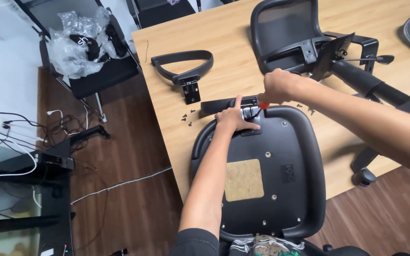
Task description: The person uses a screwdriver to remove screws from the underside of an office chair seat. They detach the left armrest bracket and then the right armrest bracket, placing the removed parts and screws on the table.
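Left hand point(235, 119) flat, pressing armrest bracket point(248, 112) onto upturned seat point(262, 175); right hand point(277, 86) fisted around red-handled screwdriver point(262, 106), tip at bracket; screws point(186, 116) loose on tabletop point(233, 76).

Underside of a black office-chair seat point(281, 156), laid face down at the near edge of a wooden table and overhanging it; a tan square patch sits near its middle, with small bolts and holes around it. A black armrest point(221, 104) lies across the seat's far-left rim, its metal bracket point(250, 113) resting on the seat. The left hand point(233, 118) presses flat on the bracket; the right hand point(278, 86) grips a screwdriver point(262, 106) (red handle, mostly hidden) pointed down at the bracket.
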